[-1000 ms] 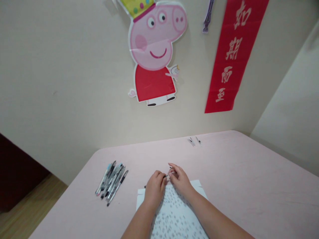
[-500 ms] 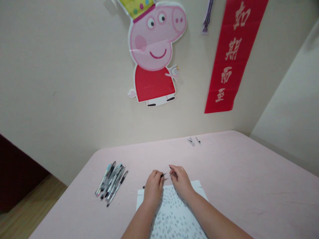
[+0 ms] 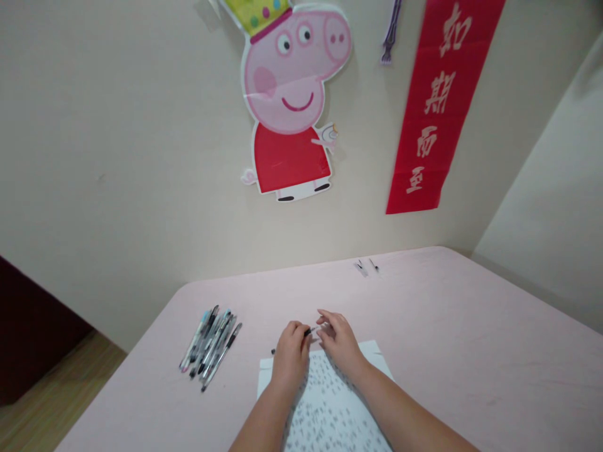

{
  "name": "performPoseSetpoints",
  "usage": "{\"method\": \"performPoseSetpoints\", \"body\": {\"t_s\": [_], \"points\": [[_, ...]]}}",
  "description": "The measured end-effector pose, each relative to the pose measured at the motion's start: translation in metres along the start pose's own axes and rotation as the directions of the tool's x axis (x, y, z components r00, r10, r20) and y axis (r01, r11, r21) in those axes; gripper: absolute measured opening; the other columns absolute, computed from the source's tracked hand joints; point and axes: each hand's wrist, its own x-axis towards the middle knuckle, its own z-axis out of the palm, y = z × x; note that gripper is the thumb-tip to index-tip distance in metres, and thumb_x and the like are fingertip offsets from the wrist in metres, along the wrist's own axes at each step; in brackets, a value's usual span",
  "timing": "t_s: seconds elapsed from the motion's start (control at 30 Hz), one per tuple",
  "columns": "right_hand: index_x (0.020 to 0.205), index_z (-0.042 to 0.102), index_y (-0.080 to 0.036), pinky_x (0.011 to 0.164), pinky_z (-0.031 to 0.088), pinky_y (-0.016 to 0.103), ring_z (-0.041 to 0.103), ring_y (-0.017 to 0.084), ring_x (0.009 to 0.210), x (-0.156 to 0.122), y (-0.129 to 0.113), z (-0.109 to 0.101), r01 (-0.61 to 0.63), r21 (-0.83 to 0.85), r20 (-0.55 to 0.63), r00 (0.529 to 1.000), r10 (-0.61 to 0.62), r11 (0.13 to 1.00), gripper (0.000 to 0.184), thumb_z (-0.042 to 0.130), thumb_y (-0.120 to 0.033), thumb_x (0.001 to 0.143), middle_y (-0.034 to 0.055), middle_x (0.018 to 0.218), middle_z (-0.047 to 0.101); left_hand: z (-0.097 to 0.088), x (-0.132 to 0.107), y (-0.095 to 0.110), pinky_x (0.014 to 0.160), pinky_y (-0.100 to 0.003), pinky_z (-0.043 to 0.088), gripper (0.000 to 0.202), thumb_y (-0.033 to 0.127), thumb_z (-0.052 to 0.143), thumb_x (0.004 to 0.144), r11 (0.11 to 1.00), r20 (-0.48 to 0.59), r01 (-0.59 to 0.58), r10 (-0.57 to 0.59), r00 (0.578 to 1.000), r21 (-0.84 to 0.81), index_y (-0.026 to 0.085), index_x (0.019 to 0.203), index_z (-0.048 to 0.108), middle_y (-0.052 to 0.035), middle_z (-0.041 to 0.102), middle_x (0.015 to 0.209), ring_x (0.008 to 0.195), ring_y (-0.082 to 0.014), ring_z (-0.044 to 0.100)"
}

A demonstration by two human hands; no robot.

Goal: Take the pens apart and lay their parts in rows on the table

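Note:
My left hand (image 3: 291,353) is closed around a thin pen (image 3: 309,331) whose tip end pokes out towards the right. My right hand (image 3: 338,339) pinches at that tip end, fingers curled close to it, and what it grips is too small to make out. Both hands hover over the far edge of a white sheet of paper (image 3: 330,408) covered in small printed marks, lying on the pink table (image 3: 471,351).
A row of several pens (image 3: 211,345) lies on the table to the left of my hands. Two small pen parts (image 3: 366,266) sit near the far edge by the wall. The wall carries a cartoon pig cut-out (image 3: 292,100) and a red banner (image 3: 440,103).
My right hand drew slightly away from the pen's tip, then came back to it. The left hand has stayed almost still.

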Motion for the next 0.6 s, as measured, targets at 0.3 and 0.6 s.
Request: {"method": "performPoseSetpoints", "body": {"t_s": [0.3, 0.6], "points": [[0.115, 0.057, -0.021, 0.074, 0.049, 0.032, 0.059, 0.017, 0.078, 0.002, 0.001, 0.003, -0.164, 0.270, 0.035, 0.986, 0.160, 0.949, 0.043, 0.057, -0.019, 0.073, 0.0015, 0.081, 0.063, -0.001, 0.000, 0.004, 0.077, -0.032, 0.048, 0.021, 0.013, 0.046, 0.083, 0.999, 0.027, -0.023, 0.024, 0.999, -0.040, 0.019, 0.097, 0.060, -0.0062, 0.058, 0.094, 0.086, -0.0179, 0.057], [0.117, 0.051, -0.020, 0.057, 0.045, 0.025, 0.052, 0.013, 0.066, 0.009, 0.003, -0.004, -0.262, 0.523, -0.073, 0.934, 0.349, 0.811, 0.046, 0.061, -0.033, 0.075, -0.0022, 0.077, 0.055, 0.001, 0.001, -0.007, 0.079, -0.034, 0.048, 0.025, 0.006, 0.047, 0.079, 0.999, -0.072, 0.030, -0.029, 0.997, 0.022, 0.018, 0.093, 0.063, -0.0062, 0.061, 0.092, 0.086, -0.0194, 0.058]]}}
